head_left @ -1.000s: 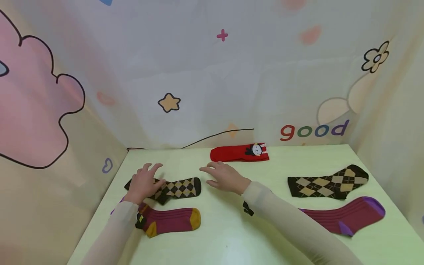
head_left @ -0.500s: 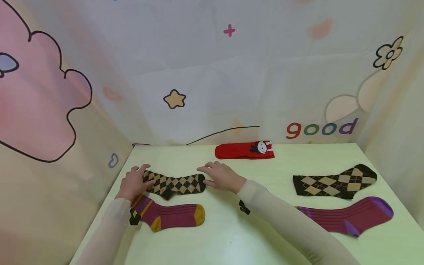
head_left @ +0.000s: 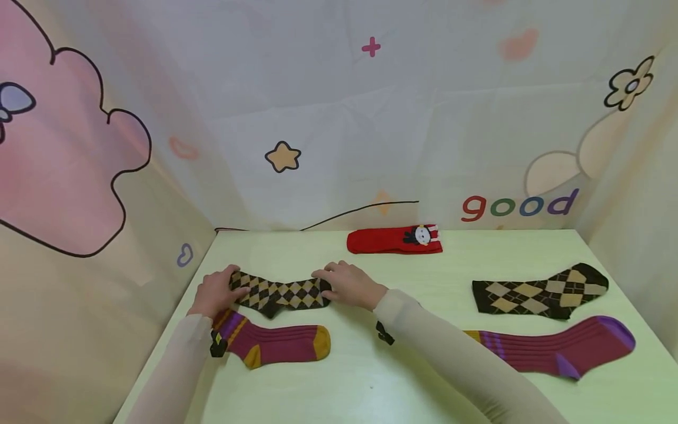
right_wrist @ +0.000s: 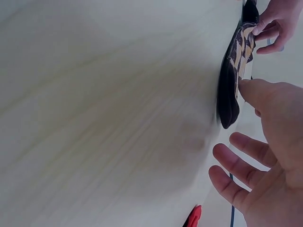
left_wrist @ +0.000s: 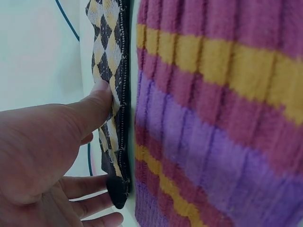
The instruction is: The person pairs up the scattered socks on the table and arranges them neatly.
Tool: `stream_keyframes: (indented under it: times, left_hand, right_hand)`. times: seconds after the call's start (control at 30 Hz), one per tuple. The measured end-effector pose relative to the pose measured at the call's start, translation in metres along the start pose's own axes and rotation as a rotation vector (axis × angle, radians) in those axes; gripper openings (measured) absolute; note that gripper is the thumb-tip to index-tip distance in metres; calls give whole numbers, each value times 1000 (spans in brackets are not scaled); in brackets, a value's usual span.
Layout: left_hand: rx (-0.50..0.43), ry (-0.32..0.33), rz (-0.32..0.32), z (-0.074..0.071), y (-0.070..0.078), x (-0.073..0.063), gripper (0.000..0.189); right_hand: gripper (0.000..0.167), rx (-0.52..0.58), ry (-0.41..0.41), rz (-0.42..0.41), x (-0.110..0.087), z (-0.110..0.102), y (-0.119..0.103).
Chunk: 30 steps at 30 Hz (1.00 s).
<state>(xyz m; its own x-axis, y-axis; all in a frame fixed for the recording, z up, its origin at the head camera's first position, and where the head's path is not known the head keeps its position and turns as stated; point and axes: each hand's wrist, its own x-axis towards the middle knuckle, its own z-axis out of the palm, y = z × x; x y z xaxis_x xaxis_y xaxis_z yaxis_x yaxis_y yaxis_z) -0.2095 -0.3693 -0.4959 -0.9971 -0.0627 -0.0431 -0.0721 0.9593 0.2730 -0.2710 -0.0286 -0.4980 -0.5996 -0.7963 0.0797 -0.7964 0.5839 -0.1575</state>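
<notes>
An argyle sock (head_left: 286, 294) in black, tan and cream lies across the left half of the table. At its left end my left hand (head_left: 212, 292) touches it, the thumb (left_wrist: 102, 94) resting on the patterned face and the other fingers reaching to its end. My right hand (head_left: 352, 285) is at the dark toe end, its thumb (right_wrist: 251, 90) right at the fabric and the remaining fingers spread apart. Just nearer lies a maroon ribbed sock (head_left: 288, 343) with mustard toe and heel; my left wrist overlaps its striped cuff.
A red sock (head_left: 381, 241) with a cartoon figure lies at the back, by the printed curtain (head_left: 328, 118). To the right are a larger argyle sock (head_left: 521, 297) and a maroon sock with purple toe (head_left: 551, 350), partly behind my right sleeve (head_left: 455, 353).
My left hand has moved left, uncovering more of the argyle sock, and settled at its end. My right hand has come in to the toe end. The head view has shifted slightly.
</notes>
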Motion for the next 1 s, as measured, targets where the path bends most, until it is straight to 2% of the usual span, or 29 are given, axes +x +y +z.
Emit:
stream_keyframes:
  times: [0.3, 1.0]
  left_hand:
    - [11, 6, -16, 2, -1, 2, 59]
    - [18, 3, -43, 0, 3, 2, 55]
  right_hand:
    - [46, 10, 4, -30, 4, 9, -2]
    - [40, 6, -31, 5, 6, 9, -9]
